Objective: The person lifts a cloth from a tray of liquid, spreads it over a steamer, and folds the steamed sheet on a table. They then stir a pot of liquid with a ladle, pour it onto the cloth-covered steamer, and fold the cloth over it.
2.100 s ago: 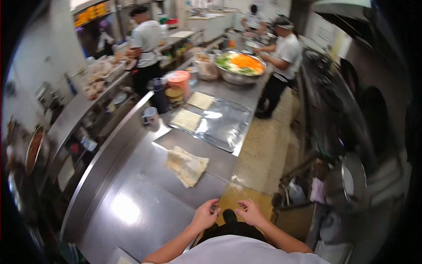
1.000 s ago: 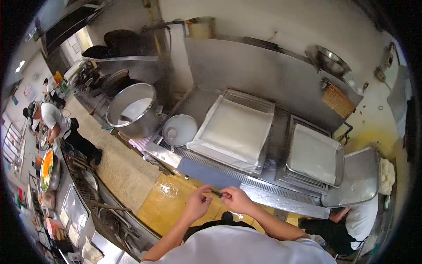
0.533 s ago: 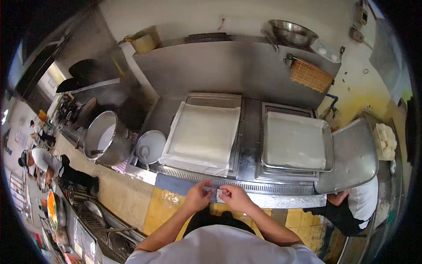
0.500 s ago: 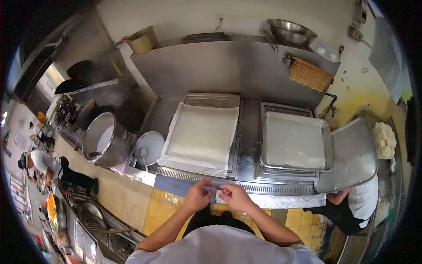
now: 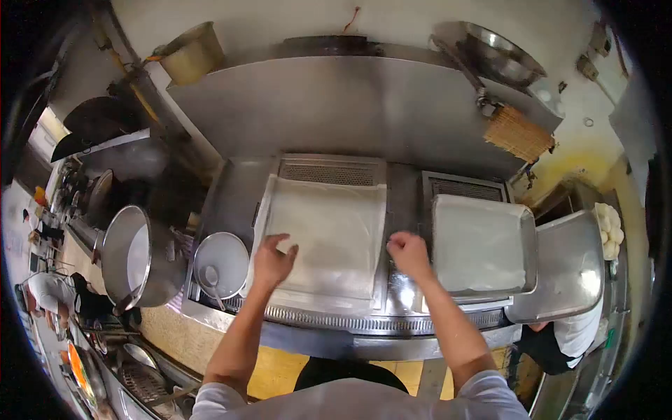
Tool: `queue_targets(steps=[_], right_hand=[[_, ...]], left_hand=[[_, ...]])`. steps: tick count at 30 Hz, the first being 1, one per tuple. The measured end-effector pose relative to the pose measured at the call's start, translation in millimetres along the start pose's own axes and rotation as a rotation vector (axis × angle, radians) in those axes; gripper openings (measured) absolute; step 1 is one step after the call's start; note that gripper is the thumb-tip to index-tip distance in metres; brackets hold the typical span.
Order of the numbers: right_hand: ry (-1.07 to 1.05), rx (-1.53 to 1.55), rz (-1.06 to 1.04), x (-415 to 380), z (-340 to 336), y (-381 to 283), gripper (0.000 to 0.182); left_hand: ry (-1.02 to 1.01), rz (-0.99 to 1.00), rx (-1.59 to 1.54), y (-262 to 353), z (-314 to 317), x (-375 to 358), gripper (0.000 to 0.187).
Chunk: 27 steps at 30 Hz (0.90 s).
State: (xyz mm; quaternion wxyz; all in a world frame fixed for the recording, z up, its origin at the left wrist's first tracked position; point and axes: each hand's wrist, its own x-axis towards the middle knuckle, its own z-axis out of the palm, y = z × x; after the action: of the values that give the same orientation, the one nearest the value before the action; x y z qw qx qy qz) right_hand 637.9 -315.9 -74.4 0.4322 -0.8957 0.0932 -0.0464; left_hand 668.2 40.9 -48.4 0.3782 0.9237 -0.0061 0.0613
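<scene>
Over the left edge of a pale, cloth-lined flat sheet (image 5: 329,238) on the metal counter is my left hand (image 5: 274,262), its thumb and fingers apart with nothing between them. My right hand (image 5: 409,253) has its fingers curled together above the strip between that sheet and a metal tray (image 5: 530,262) of smooth white material (image 5: 477,245). Whether the curled fingers hold anything is hidden. To the left of the sheet sits a bowl (image 5: 221,266) of white liquid with a ladle in it.
At the left stands a large pot (image 5: 126,256) with white contents. An empty metal tray (image 5: 565,269) lies at the right, near a container of white buns (image 5: 609,231). A person in white (image 5: 577,336) is low at the right; others are at the far left. A bamboo mat (image 5: 519,134) hangs behind.
My hands have moved apart and forward from the counter's front edge, the left over the cloth-lined sheet and the right toward the tray. The camera view has shifted closer to the counter.
</scene>
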Motion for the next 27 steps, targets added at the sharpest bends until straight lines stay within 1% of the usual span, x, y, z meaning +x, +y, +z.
queue_targets(steps=[2,5,7,8,11,13,14,17,20,23,26,27], right_hand=[[0.077,-0.068,-0.042,53.7,7.6,2.3,0.025],[0.133,-0.214,-0.084,123.7,25.6,10.5,0.023],[0.102,-0.265,-0.002,160.0,39.5,14.9,0.022],[0.096,-0.306,0.005,172.4,47.1,17.5,0.022],[0.108,-0.463,-0.035,201.8,64.1,26.8,0.024],[0.173,-0.602,-0.136,219.8,80.4,58.4,0.024],[0.207,-0.671,-0.186,224.7,86.4,68.9,0.024],[0.263,-0.574,-0.18,216.9,85.2,55.4,0.024],[0.117,-0.56,0.02,220.5,80.1,51.9,0.025],[0.121,-0.585,0.019,218.0,78.7,52.4,0.021],[0.166,-0.565,-0.011,202.8,67.4,27.8,0.018],[0.232,-0.539,-0.068,197.9,64.9,26.4,0.015]], left_hand=[[0.038,0.001,0.052,-29.1,-5.2,50.9,0.036],[0.035,-0.084,0.208,-48.2,-12.3,116.7,0.038],[0.022,-0.138,0.255,-58.1,-12.6,153.0,0.037],[0.018,-0.166,0.278,-63.8,-14.1,167.7,0.037],[0.104,-0.013,0.284,-113.9,6.9,209.9,0.034],[0.147,0.032,0.319,-159.5,33.9,241.0,0.031],[0.167,0.058,0.336,-172.1,42.2,252.9,0.029],[0.067,0.164,0.313,-147.9,32.3,266.0,0.027],[0.06,0.11,0.209,-138.3,39.8,272.1,0.024],[0.028,0.063,0.246,-138.9,51.1,279.1,0.02],[0.092,0.01,0.161,-136.4,53.0,277.2,0.014],[0.13,0.053,0.093,-133.5,48.0,272.9,0.012]])
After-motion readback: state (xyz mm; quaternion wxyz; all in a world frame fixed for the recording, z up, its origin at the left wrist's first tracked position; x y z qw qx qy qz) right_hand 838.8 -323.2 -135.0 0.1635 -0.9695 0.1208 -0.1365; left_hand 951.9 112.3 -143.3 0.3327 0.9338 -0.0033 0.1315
